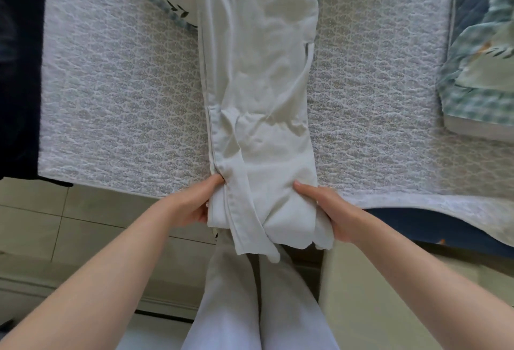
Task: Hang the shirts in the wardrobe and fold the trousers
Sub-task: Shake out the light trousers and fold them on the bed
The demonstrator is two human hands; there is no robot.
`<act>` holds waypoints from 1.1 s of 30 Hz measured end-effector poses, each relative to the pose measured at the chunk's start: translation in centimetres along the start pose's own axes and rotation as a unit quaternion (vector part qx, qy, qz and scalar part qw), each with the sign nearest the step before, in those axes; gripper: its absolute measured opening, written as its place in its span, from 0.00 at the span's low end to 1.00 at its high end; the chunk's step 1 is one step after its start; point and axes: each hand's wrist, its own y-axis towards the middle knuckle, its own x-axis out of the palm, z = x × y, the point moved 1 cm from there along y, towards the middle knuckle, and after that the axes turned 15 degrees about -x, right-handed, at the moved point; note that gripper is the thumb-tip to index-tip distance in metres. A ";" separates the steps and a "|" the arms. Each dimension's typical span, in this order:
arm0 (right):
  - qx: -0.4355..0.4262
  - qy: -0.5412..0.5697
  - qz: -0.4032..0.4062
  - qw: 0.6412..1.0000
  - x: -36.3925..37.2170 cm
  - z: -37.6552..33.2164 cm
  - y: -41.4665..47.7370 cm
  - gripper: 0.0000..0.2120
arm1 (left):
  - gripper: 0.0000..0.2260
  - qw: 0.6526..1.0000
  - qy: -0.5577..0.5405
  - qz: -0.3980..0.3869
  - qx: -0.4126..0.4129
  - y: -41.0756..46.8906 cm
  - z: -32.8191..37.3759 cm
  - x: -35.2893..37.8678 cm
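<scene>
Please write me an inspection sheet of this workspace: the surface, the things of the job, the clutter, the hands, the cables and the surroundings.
Surface: quilted patterned bed cover, lying flat, its near edge hanging over the bed side.
Job's things: white trousers lie lengthwise on the cover, legs together, the hem end bunched past the near edge.
Clutter: green patterned bedding at the right; dark cloth at the left edge.
Hands: left hand grips the hem end's left side; right hand grips its right side.
Cables: nothing seen.
Surroundings: tiled floor; the person's legs in pale trousers below.
</scene>
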 end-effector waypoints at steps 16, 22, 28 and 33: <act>-0.109 -0.422 0.143 0.888 -3.6 4.2 3.1 0.04 | 0.08 0.861 0.126 0.462 0.170 3.5 -1.5 0.2; -0.083 -0.342 0.078 0.933 -1.9 5.7 4.7 0.10 | 0.13 0.935 0.065 0.336 0.091 4.7 -2.6 2.9; -0.060 -0.302 0.151 0.939 -0.1 6.9 6.2 0.14 | 0.29 0.908 0.063 0.409 0.061 5.7 -2.4 3.2; -0.071 -0.221 0.196 0.953 0.7 7.0 6.5 0.11 | 0.21 0.904 0.061 0.422 0.038 6.8 -1.7 2.7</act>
